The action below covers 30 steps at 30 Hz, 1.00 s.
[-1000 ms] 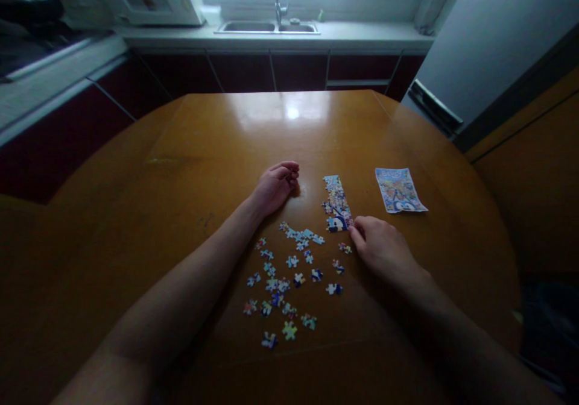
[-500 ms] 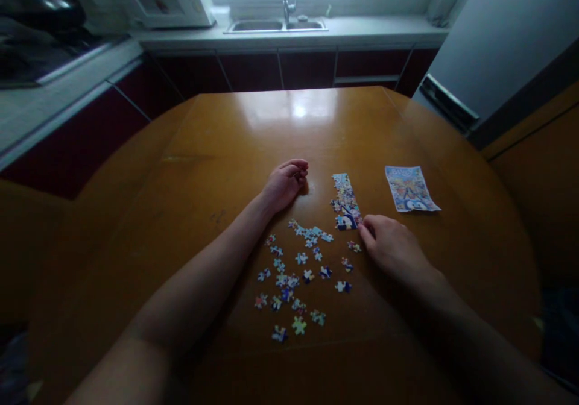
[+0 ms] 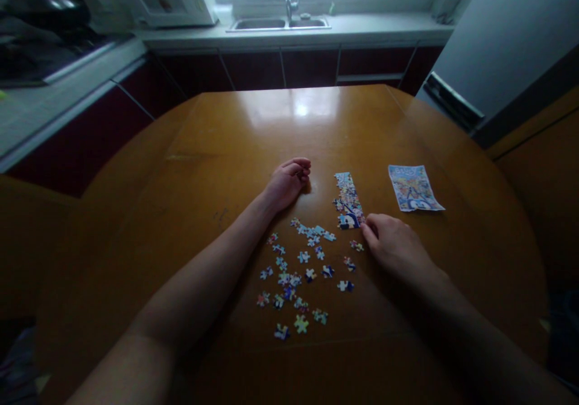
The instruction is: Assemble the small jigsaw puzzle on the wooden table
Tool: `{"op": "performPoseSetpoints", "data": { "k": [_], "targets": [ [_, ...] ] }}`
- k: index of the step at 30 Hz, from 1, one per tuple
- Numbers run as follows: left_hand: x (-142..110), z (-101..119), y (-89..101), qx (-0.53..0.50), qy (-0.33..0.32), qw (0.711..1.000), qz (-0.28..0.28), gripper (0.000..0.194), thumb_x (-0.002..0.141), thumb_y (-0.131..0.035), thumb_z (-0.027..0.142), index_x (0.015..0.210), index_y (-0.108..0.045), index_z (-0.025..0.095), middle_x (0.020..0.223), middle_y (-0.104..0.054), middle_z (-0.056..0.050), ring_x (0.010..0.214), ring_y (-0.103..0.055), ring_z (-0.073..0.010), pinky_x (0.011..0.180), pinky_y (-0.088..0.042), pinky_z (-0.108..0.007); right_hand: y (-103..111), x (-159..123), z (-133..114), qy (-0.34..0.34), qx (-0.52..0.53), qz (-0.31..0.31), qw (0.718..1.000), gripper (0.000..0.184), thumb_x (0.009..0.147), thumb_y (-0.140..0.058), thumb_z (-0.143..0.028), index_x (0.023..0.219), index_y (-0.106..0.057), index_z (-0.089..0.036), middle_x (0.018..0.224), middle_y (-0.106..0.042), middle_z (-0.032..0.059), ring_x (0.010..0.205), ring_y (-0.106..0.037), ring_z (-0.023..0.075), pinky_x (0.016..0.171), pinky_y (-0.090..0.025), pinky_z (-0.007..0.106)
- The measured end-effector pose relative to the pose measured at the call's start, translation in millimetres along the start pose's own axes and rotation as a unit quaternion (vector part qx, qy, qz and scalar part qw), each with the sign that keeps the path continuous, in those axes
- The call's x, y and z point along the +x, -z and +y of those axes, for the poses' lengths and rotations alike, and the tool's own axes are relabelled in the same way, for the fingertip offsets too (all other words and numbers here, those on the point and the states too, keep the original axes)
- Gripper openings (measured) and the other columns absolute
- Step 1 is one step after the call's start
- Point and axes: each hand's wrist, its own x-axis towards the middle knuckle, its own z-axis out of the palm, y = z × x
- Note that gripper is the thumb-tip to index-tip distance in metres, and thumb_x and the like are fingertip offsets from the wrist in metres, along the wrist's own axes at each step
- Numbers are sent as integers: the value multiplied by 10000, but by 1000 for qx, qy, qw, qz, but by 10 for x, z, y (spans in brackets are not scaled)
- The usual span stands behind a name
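Left hand (image 3: 289,181) and right hand (image 3: 392,241) are both seen in the head view, held low over a brown wooden table (image 3: 235,134). The left hand is turned on its side with fingers loosely curled; whether anything is enclosed by them cannot be told. The right hand's thumb and forefinger are brought together at the near right corner of a joined puzzle strip (image 3: 347,197); whether that corner is pinched or merely pressed cannot be told. The strip is laid flat between the hands, just ahead and left of the right fingertips, its knobbed edge turned towards the left hand. Loose puzzle pieces (image 3: 301,324) are scattered between the forearms, nearer the body than either hand. Among them, a pale blue cluster (image 3: 312,232) is gathered between the left wrist and the right fingertips, and a multicoloured piece (image 3: 357,246) is placed just beside the right thumb, on the body side. Ahead and to the right of the right hand, a creased printed sheet (image 3: 412,188) is laid. Well beyond both hands, a sink (image 3: 260,25) is set into a counter (image 3: 375,24).
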Motion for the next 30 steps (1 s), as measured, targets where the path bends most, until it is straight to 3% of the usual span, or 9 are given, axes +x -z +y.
{"op": "performPoseSetpoints", "data": {
  "k": [30],
  "targets": [
    [19,-9,29,8,-11,1000,-9,153,701,-556,12,744,-667,109,735,-572,-40,629,-513,-88,554,-400,-204,-4,7,-24,3,-7,3,1000,254,974,-468,-316,806,-623,-205,838,-693,61,736,-606,191,609,-310,302]
  ]
}}
